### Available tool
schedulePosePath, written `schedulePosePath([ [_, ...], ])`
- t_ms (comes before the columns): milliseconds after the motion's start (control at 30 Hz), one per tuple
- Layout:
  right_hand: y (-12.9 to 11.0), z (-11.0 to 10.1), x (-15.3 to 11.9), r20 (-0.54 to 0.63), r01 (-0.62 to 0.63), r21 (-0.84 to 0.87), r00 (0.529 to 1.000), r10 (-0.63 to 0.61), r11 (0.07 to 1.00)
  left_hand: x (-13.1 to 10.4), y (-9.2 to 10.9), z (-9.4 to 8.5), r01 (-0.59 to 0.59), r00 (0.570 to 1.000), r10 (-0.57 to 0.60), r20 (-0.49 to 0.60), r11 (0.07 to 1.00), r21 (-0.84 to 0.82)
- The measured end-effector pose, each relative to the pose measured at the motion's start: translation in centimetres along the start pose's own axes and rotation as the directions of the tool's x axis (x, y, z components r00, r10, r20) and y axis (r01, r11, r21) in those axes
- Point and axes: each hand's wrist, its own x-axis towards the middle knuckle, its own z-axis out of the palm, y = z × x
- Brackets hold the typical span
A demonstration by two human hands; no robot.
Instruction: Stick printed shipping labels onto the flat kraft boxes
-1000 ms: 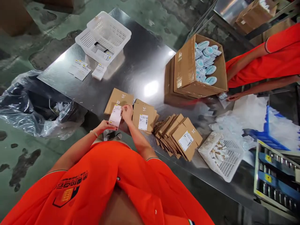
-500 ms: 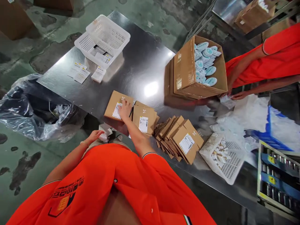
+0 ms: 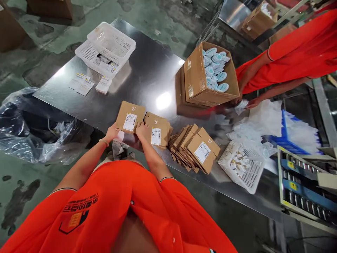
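Left hand [image 3: 113, 133] rose to the box's left corner by a slip [image 3: 120, 136] – grip unclear | box [image 3: 122, 113] on desk [image 3: 105, 107], label [image 3: 130, 122] uncovered – seemingly stuck | right hand [image 3: 141, 130] moved off label to box's right edge, grip unclear

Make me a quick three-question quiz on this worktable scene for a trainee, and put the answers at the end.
1. True or false: the leftmost cardboard pile on the table lies between the left hand and the right hand.
2. Choose: the open box contains (A) paper sheets, (B) light blue and white pieces, or (C) metal tubes.
3. Count: how many cardboard piles on the table show a white label on top?

Key: 1 true; 2 B; 3 three.
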Motion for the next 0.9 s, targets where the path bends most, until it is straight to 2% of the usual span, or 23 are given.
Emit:
schedulePosePath([
  [100, 0.8, -1.3, 0.2, -0.047, -0.027, 0.102, 0.998, 0.032, 0.994, -1.3, 0.7, 0.1, 0.032, 0.998, -0.032, 0.047, 0.999, 0.0],
  [200, 4.1, -5.4, 1.1, -0.082, -0.07, 0.199, 0.993, 0.088, 0.977, -3.6, 1.0, 0.1, 0.062, 0.971, -0.048, 0.235, 0.997, -0.053],
  [267, 7.3, -9.0, 1.5, -0.095, -0.145, 0.149, 0.982, 0.16, 0.978, -5.4, 0.8, 0.0, 0.096, 0.946, -0.063, 0.318, 0.991, -0.089],
  [333, 9.8, -11.7, 1.1, -0.148, -0.212, 0.036, 0.965, 0.215, 0.977, -6.9, 0.5, -0.1, 0.133, 0.934, -0.089, 0.347, 0.985, -0.107],
  [400, 10.6, -12.5, -0.4, -0.206, -0.177, -0.027, 0.964, 0.167, 0.984, -8.1, 0.3, -0.1, 0.16, 0.918, -0.097, 0.385, 0.978, -0.135],
  [433, 10.2, -12.0, -1.4, -0.18, -0.087, -0.015, 0.98, 0.083, 0.996, -8.4, 0.3, -0.1, 0.168, 0.911, -0.091, 0.402, 0.973, -0.161],
  [467, 9.4, -11.0, -2.7, -0.094, 0.04, 0.043, 0.995, -0.036, 0.998, -8.6, 0.3, 0.0, 0.173, 0.911, -0.081, 0.405, 0.965, -0.197],
  [500, 8.3, -9.6, -4.1, 0.047, 0.17, 0.157, 0.983, -0.179, 0.973, -8.7, 0.4, 0.1, 0.176, 0.918, -0.069, 0.39, 0.954, -0.244],
  [533, 7.1, -8.0, -5.5, 0.211, 0.25, 0.31, 0.923, -0.323, 0.917, -8.5, 0.5, 0.1, 0.172, 0.935, -0.059, 0.35, 0.939, -0.299],
  [567, 5.9, -6.4, -6.9, 0.354, 0.251, 0.458, 0.829, -0.434, 0.853, -8.2, 0.5, 0.2, 0.165, 0.955, -0.059, 0.292, 0.92, -0.355],
  [600, 4.9, -4.9, -8.2, 0.457, 0.188, 0.564, 0.74, -0.493, 0.804, -7.8, 0.5, 0.3, 0.161, 0.973, -0.077, 0.218, 0.902, -0.401],
  [633, 3.9, -3.6, -9.3, 0.524, 0.099, 0.622, 0.684, -0.508, 0.776, -7.4, 0.5, 0.3, 0.169, 0.983, -0.122, 0.134, 0.886, -0.431],
  [667, 3.2, -2.6, -10.1, 0.558, 0.018, 0.647, 0.67, -0.489, 0.762, -7.1, 0.4, 0.3, 0.194, 0.98, -0.19, 0.054, 0.873, -0.448],
  [700, 2.6, -1.9, -10.6, 0.559, -0.041, 0.66, 0.694, -0.454, 0.75, -6.9, 0.2, 0.2, 0.233, 0.964, -0.267, -0.01, 0.861, -0.453],
  [733, 2.1, -1.6, -10.9, 0.532, -0.075, 0.675, 0.739, -0.413, 0.734, -6.9, 0.1, 0.2, 0.279, 0.939, -0.339, -0.054, 0.846, -0.455],
  [767, 1.7, -1.4, -10.8, 0.488, -0.087, 0.692, 0.788, -0.376, 0.716, -7.1, -0.1, 0.2, 0.314, 0.92, -0.386, -0.072, 0.832, -0.457],
  [800, 1.4, -1.4, -10.6, 0.438, -0.087, 0.71, 0.831, -0.342, 0.698, -7.4, -0.2, 0.3, 0.316, 0.92, -0.386, -0.065, 0.831, -0.458],
  [833, 1.0, -1.5, -10.2, 0.396, -0.083, 0.723, 0.863, -0.313, 0.686, -7.8, -0.3, 0.3, 0.285, 0.941, -0.336, -0.036, 0.844, -0.454],
  [900, 0.3, -1.7, -9.3, 0.349, -0.069, 0.728, 0.893, -0.282, 0.682, -8.7, -0.4, 0.4, 0.158, 0.987, -0.15, 0.053, 0.897, -0.412],
])
